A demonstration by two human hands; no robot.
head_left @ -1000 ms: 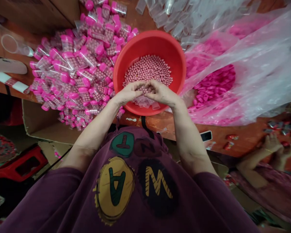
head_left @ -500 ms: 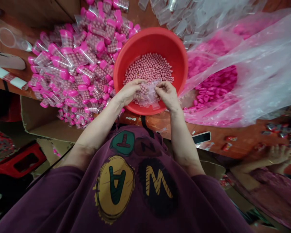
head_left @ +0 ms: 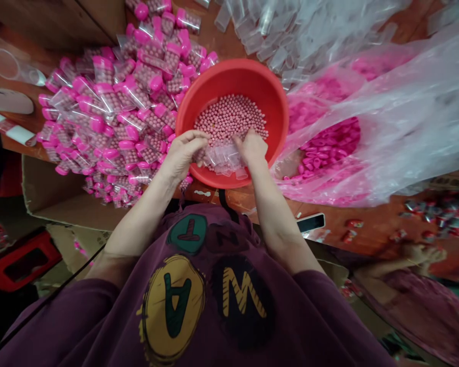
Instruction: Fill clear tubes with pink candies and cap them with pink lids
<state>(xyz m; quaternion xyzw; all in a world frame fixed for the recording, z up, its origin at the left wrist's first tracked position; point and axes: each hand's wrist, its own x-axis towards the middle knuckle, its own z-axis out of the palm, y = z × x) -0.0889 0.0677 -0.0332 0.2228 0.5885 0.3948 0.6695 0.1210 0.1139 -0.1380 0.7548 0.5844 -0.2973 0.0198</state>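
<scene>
Held apart, our left hand [head_left: 181,153] and right hand [head_left: 252,147] curl at either end of a clump of clear plastic tubes [head_left: 222,160] lying on pink beads [head_left: 229,120] in a red plastic basin [head_left: 229,74]; whether either grips, we cannot tell. Filled pink-capped tubes [head_left: 110,117] heap just beside the basin.

left hand [head_left: 181,155] and right hand [head_left: 252,148] curl downward, slightly apart.

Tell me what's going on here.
A person has their left hand and right hand in a red basin, at a clump of clear tubes lying on pink beads. Filled, pink-capped tubes are heaped left of the basin, loose pink caps lie under clear plastic to its right, and a co-worker's hands are at far right.
</scene>
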